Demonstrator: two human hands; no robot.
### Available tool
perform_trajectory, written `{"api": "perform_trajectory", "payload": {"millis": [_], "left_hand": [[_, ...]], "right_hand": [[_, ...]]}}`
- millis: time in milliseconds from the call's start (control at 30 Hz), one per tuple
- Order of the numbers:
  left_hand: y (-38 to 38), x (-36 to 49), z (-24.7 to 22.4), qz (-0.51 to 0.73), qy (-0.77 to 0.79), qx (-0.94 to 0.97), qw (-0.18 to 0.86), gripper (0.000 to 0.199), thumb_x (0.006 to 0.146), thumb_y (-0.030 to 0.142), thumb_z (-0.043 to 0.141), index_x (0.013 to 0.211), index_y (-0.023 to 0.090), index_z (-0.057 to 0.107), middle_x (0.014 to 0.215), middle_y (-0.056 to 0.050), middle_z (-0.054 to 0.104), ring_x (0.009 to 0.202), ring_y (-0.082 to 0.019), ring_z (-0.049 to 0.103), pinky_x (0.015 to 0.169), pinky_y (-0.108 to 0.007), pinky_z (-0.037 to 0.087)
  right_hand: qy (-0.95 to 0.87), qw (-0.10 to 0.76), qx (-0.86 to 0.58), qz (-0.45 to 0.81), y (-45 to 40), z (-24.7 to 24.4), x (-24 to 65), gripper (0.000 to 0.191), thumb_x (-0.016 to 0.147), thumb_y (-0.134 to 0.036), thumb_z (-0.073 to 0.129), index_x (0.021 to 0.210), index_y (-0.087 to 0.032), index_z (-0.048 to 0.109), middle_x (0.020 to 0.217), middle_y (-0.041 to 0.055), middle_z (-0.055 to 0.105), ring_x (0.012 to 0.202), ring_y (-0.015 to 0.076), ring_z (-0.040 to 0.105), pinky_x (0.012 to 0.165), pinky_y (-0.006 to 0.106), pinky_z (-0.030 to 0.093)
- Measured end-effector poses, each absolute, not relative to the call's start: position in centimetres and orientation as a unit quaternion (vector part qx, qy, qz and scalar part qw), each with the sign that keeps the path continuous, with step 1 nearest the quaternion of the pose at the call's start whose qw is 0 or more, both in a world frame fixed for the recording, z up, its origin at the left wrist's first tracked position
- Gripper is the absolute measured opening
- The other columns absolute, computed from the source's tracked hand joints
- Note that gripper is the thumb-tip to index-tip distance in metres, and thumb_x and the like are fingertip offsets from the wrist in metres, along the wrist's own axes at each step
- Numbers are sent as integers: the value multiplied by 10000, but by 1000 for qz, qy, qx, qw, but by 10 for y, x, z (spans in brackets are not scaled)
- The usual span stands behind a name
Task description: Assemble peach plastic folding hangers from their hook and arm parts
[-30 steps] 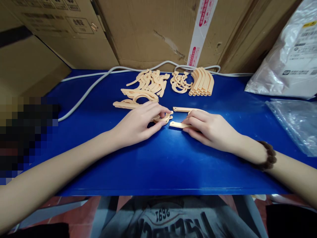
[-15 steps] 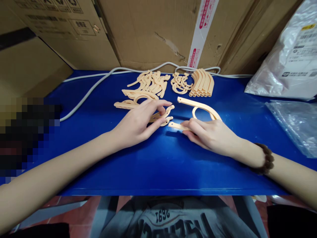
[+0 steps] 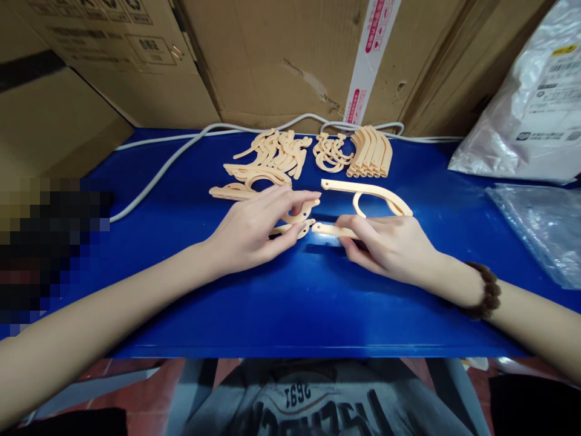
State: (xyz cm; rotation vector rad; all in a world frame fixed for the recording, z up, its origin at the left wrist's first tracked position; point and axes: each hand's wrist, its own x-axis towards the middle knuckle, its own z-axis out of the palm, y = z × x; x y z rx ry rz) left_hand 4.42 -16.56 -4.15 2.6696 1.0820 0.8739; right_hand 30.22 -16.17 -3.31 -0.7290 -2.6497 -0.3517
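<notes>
My left hand (image 3: 254,227) is closed round cream plastic hanger pieces (image 3: 305,230), whose ends with holes stick out past the thumb and index finger. Facing it, my right hand (image 3: 384,242) grips a cream folding-hanger part (image 3: 358,186). This part has two long arms and a curved hook between them; one arm's holed end points at the left hand, a small gap from the pieces there. The palm hides the rest. Just beyond my left hand lie folded hangers (image 3: 227,192) with ring-shaped hooks.
Farther back on the blue table (image 3: 272,315) are a pile of short curved pieces (image 3: 276,151), a heap of hooks (image 3: 333,154) and a stack of curved arms (image 3: 372,151). A white cable (image 3: 158,175) runs behind. Cardboard boxes (image 3: 290,60) and a plastic parcel (image 3: 521,109) stand around.
The part in my right hand has turned slightly, its far arm's end shifting left and its near arm's end a little right. The pieces in my left hand have shifted slightly.
</notes>
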Motion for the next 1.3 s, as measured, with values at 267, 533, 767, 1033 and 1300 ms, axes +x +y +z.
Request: {"api": "perform_trajectory", "payload": {"millis": [267, 533, 767, 1033, 1300], "left_hand": [[-173, 45, -38, 267, 351, 895, 68, 155, 924, 257, 418, 976, 181, 542, 734, 17, 560, 597, -126, 529, 563, -263, 390], [-176, 46, -38, 235, 342, 909, 44, 166, 928, 260, 366, 894, 192, 514, 738, -2, 596, 621, -156, 548, 557, -291, 364], [-178, 50, -41, 214, 338, 916, 30, 227, 987, 276, 321, 919, 189, 519, 696, 29, 605, 551, -131, 536, 495, -272, 302], [-174, 48, -38, 189, 321, 924, 88, 228, 1010, 250, 307, 951, 187, 518, 761, 28, 616, 623, -117, 575, 566, -244, 348], [-175, 50, -39, 183, 322, 928, 35, 221, 1017, 330, 358, 929, 186, 500, 682, 38, 598, 536, -123, 546, 505, -238, 308]], "right_hand": [[-944, 163, -249, -141, -163, -33, 302, 283, 1015, -302, 448, 1170, -173, 647, 793, 8, 732, 681, 128, 678, 579, 255, 411], [-960, 142, -213, -118, -161, -35, 301, 284, 1031, -248, 404, 1185, -122, 605, 827, 16, 700, 644, 125, 653, 532, 272, 380], [-956, 157, -208, -135, -162, -35, 302, 318, 1047, -280, 376, 1219, -137, 602, 703, -17, 653, 598, 114, 634, 510, 271, 347], [-946, 168, -211, -179, -163, -35, 301, 294, 1039, -263, 404, 1188, -155, 633, 646, -42, 625, 554, 96, 606, 499, 278, 329], [-945, 172, -213, -177, -162, -34, 300, 288, 1033, -261, 426, 1188, -153, 643, 668, -34, 645, 569, 94, 607, 508, 272, 338]]}}
